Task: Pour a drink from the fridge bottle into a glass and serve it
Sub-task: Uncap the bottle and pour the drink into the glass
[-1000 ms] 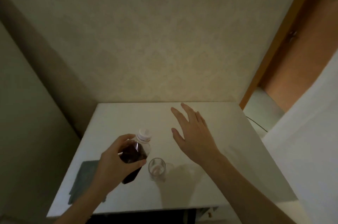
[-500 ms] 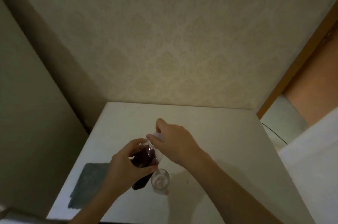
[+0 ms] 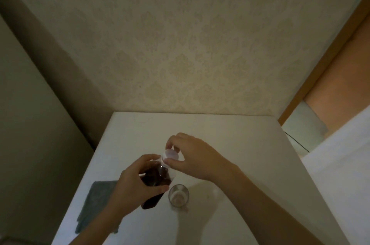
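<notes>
Your right hand (image 3: 197,157) is pinched on the cap (image 3: 170,154), fingertips (image 3: 170,144) on its far side and thumb on the near side. Cap is seated on the neck, no gap that I can see, so call it not yet off. Can't tell from one shot how far it's unscrewed.

Your left hand (image 3: 138,183) is wrapped around the bottle (image 3: 155,176), fingers round the far side, thumb across the near side. Bottle is tilted, neck pointing up and away from you, base toward you. Whether the base touches the table (image 3: 200,128) is hidden by your hand. Dark liquid fills most of the body.

Relative to the bottle:
- glass (image 3: 178,195) sits just right of its base, upright, not touching as far as I can tell. Looks empty.
- grey cloth (image 3: 94,202) lies flat to its left, near the table's left edge, clear of everything.
- rest of the table behind it is bare, wall right behind that.

Status, my read:
- done: bottle is out of the fridge and at the table, glass is staged.
- in hand: uncapping.
- left: cap off and parked, pour, recap, serve.

Roughly a third in. Watch the pour: glass is small and close to your left wrist, easy to clip or overfill. Keep the tilt slow with a bottle this full.
</notes>
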